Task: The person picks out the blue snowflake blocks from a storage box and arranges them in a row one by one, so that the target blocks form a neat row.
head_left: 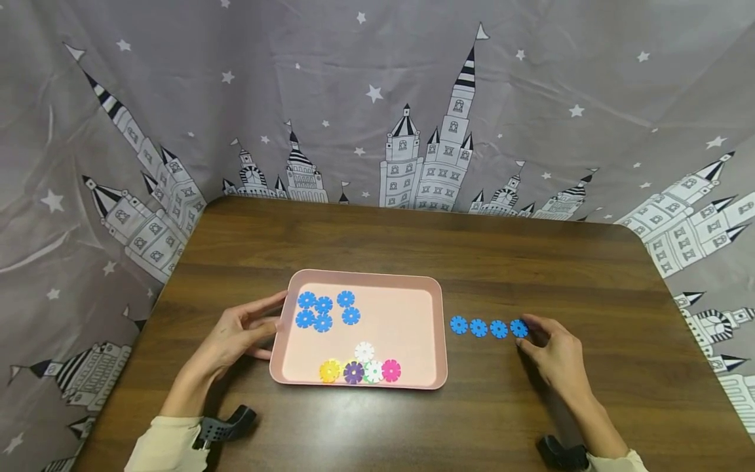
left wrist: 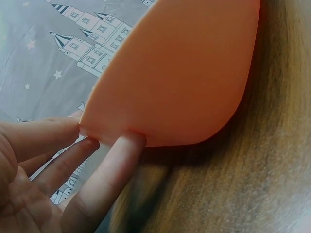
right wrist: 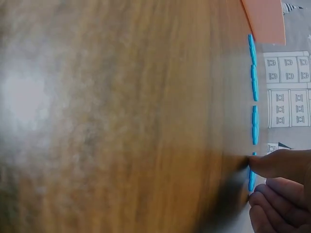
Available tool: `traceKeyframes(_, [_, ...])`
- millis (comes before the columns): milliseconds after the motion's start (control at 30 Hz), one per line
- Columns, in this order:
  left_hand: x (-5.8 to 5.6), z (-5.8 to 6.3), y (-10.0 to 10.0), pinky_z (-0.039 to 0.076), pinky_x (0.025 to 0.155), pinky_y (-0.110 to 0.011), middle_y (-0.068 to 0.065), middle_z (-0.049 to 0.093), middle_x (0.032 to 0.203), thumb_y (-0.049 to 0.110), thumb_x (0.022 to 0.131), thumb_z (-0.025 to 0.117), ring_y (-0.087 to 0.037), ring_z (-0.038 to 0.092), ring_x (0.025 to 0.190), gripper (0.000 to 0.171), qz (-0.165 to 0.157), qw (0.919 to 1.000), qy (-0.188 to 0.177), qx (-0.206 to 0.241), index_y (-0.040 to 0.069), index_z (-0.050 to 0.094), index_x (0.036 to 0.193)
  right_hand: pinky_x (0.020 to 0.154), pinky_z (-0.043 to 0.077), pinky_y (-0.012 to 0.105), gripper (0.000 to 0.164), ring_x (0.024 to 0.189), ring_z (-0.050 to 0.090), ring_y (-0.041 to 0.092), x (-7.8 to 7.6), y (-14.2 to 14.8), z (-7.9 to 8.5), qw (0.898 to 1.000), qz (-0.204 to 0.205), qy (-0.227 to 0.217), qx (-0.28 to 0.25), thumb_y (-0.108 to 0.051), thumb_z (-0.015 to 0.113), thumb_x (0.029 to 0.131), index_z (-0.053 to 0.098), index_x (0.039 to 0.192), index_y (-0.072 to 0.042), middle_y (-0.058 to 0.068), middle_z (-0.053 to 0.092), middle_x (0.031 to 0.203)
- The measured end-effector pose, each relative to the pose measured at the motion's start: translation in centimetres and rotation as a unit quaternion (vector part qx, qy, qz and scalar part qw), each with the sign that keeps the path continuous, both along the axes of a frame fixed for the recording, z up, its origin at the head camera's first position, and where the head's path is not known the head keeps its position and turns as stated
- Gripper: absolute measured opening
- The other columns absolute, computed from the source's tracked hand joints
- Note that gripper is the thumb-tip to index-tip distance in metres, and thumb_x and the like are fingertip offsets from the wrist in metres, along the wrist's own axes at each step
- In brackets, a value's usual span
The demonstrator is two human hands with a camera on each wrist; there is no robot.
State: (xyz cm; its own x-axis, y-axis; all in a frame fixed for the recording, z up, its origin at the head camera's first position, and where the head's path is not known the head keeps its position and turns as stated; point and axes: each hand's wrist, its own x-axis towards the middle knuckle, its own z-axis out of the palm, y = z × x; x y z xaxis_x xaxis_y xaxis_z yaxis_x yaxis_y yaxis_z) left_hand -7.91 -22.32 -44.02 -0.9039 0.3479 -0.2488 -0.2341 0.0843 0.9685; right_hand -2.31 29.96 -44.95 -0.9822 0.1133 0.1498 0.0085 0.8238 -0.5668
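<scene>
My left hand rests against the left end of the pink tray. In the left wrist view its fairly straight fingers touch the tray's outer wall. To the right of the tray, several blue interlocking discs with notched edges lie in a row on the table. My right hand pinches the rightmost blue disc between thumb and forefinger. The right wrist view shows this row edge-on, with the thumb covering part of the end disc.
Several more blue discs lie at the tray's back left. Along its front wall are a yellow disc, a purple disc, a pink disc and white ones. A grey castle-print cloth hangs behind the wooden table.
</scene>
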Motion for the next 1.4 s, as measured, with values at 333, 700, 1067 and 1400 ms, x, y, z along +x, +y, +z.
traceKeyframes(333, [-0.1, 0.0, -0.1, 0.060, 0.067, -0.053, -0.026, 0.036, 0.150, 0.003, 0.095, 0.063, -0.019, 0.066, 0.104, 0.062, 0.001, 1.0000, -0.003, 0.001, -0.001, 0.035, 0.150, 0.087, 0.051, 0.051, 0.041, 0.102, 0.066, 0.037, 0.0, -0.5, 0.3, 1.000, -0.010, 0.016, -0.004, -0.004, 0.081, 0.078, 0.069, 0.116, 0.001, 0.019, 0.068, 0.112])
traceKeyframes(700, [-0.1, 0.1, -0.3, 0.060, 0.066, -0.052, -0.023, 0.036, 0.152, 0.004, 0.094, 0.065, -0.022, 0.066, 0.104, 0.062, 0.006, 0.9999, -0.006, -0.011, 0.001, 0.038, 0.150, 0.084, 0.056, 0.048, 0.042, 0.102, 0.067, 0.033, -1.8, -4.0, 2.8, 0.998, 0.040, 0.019, -0.051, -0.004, 0.081, 0.080, 0.068, 0.120, -0.002, 0.013, 0.069, 0.115])
traceKeyframes(1067, [-0.1, 0.1, -0.3, 0.060, 0.066, -0.052, -0.023, 0.034, 0.153, 0.003, 0.094, 0.065, -0.024, 0.066, 0.104, 0.062, 0.005, 0.9999, -0.008, -0.008, -0.001, 0.037, 0.149, 0.090, 0.057, 0.044, 0.043, 0.107, 0.066, 0.029, -4.1, -8.6, 3.8, 0.987, 0.100, -0.025, -0.123, -0.007, 0.081, 0.080, 0.069, 0.121, -0.004, 0.010, 0.070, 0.115])
traceKeyframes(1400, [0.0, 0.2, -0.3, 0.060, 0.066, -0.052, -0.025, 0.034, 0.152, 0.004, 0.094, 0.065, -0.026, 0.066, 0.105, 0.063, 0.002, 1.0000, -0.008, -0.001, -0.002, 0.037, 0.149, 0.087, 0.058, 0.042, 0.042, 0.105, 0.067, 0.030, -5.9, -12.7, 4.2, 0.975, 0.149, -0.062, -0.151, -0.003, 0.080, 0.079, 0.070, 0.120, -0.003, 0.013, 0.069, 0.114])
